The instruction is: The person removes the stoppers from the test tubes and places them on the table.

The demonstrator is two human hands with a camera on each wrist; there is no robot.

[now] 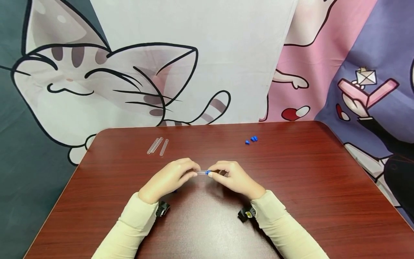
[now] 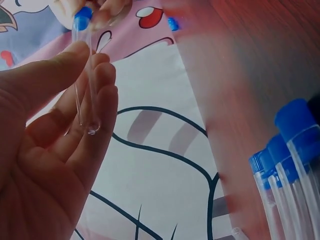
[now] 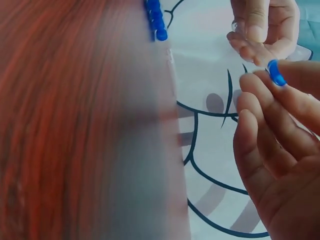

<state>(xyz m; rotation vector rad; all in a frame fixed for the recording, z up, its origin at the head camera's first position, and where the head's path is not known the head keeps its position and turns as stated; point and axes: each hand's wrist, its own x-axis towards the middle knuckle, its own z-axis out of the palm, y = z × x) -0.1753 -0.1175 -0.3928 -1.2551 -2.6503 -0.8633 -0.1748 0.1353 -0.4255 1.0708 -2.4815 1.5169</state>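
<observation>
A clear test tube (image 2: pixel 92 95) lies between the thumb and fingers of my left hand (image 1: pixel 173 178), its rounded end over the fingers in the left wrist view. At the tube's mouth sits a blue cap (image 3: pixel 275 73), which the thumb and fingers of my right hand (image 1: pixel 234 178) pinch. Both hands meet above the middle of the table, tube held about level between them in the head view. Whether the cap is fully seated I cannot tell.
On the wooden table (image 1: pixel 291 158), several uncapped clear tubes (image 1: pixel 164 147) lie at the back left. Several loose blue caps (image 1: pixel 253 138) lie at the back right. Several blue-capped tubes (image 2: pixel 295 135) stand close together near the left wrist, mostly hidden in the head view.
</observation>
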